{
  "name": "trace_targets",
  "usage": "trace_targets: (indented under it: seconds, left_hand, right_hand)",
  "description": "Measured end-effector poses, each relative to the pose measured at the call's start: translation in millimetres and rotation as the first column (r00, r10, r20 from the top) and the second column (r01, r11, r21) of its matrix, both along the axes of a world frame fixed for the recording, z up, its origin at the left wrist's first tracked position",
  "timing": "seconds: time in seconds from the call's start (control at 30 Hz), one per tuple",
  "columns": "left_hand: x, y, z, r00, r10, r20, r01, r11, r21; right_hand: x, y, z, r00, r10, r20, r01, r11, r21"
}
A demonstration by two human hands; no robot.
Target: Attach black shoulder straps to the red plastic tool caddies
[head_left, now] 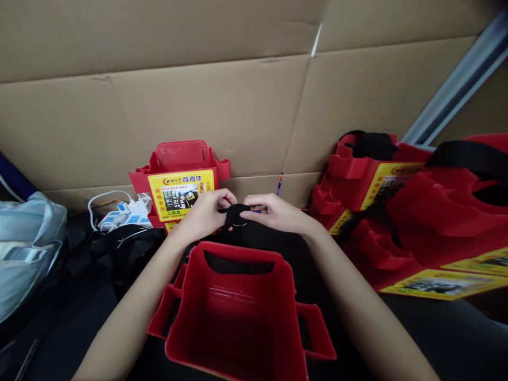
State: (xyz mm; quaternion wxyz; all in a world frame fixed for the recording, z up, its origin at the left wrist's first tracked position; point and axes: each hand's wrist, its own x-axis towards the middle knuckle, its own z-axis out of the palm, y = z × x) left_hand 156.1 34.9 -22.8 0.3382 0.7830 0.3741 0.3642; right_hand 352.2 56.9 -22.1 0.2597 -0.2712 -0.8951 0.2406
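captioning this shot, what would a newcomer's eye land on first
Probably the open red box at the bottom centre. Just beyond it, the left hand and right hand pinch some bunched black fabric between them. More red boxes with bright yellow labels crowd the right side.

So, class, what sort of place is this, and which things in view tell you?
Probably a small assembly workspace: matching red toolboxes with yellow labels on the right, a power strip at the left, and the left hand and right hand holding a black strap beyond an open red toolbox.
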Motion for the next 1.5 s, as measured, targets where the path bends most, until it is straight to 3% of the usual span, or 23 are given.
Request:
trace_targets:
  seconds: [0.1,0.2,0.27,0.4,0.5,0.6,0.63,0.73,0.8,1.07,1.27,1.5]
  left_hand:
    - [4,4,-2.8,0.997,0.031,-0.066,-0.025,0.996,0.083]
    - [5,5,-2.9,0.998,-0.012,-0.054,0.018,0.993,0.118]
    - [4,2,-0.2,0.997,-0.080,0.000,0.079,0.991,0.107]
    - [0,-3,6.9,0.988,-0.148,0.035,0.143,0.984,0.106]
    - [-2,-3,9.1,1.000,0.013,0.016,-0.017,0.963,0.267]
    - [0,0,8.9,0.970,0.233,0.066,-0.238,0.866,0.441]
    - [1,0,8.4,0.965,0.250,0.080,-0.260,0.863,0.433]
    - [4,2,5.7,0.982,0.177,0.064,-0.188,0.944,0.272]
    - [4,4,2.7,0.986,0.159,0.042,-0.164,0.968,0.189]
    - [4,8,-6.1,0.957,0.196,0.214,-0.178,0.979,-0.102]
    - [9,8,-3.5,0.930,0.185,0.319,-0.164,0.982,-0.089]
    - [12,4,0.4,0.964,0.056,0.261,-0.062,0.998,0.014]
  right_hand:
    - [0,1,0.9,1.000,-0.006,0.009,0.006,0.998,0.055]
    - [-2,0,1.6,0.997,-0.017,-0.070,0.021,0.998,0.063]
    - [-5,-2,0.6,0.988,0.008,-0.152,-0.006,1.000,0.010]
    - [-12,-3,-4.1,0.965,0.134,-0.226,-0.178,0.966,-0.186]
    - [-13,-1,-6.3,0.967,0.116,-0.226,-0.176,0.948,-0.264]
    - [-11,3,-7.2,0.975,0.033,-0.222,-0.085,0.969,-0.230]
    - [-10,4,-7.5,0.976,0.011,-0.217,-0.055,0.979,-0.198]
    - [-10,5,-8.6,0.984,-0.039,-0.176,0.027,0.997,-0.070]
    - [-12,3,-9.1,0.987,-0.065,-0.149,0.065,0.998,-0.006]
    - [-23,-3,-14.7,0.973,-0.115,-0.200,0.118,0.993,0.003]
    - [-24,-5,-15.1,0.958,-0.128,-0.255,0.127,0.992,-0.023]
    - [-17,-4,-10.1,0.964,-0.031,-0.262,-0.005,0.991,-0.136]
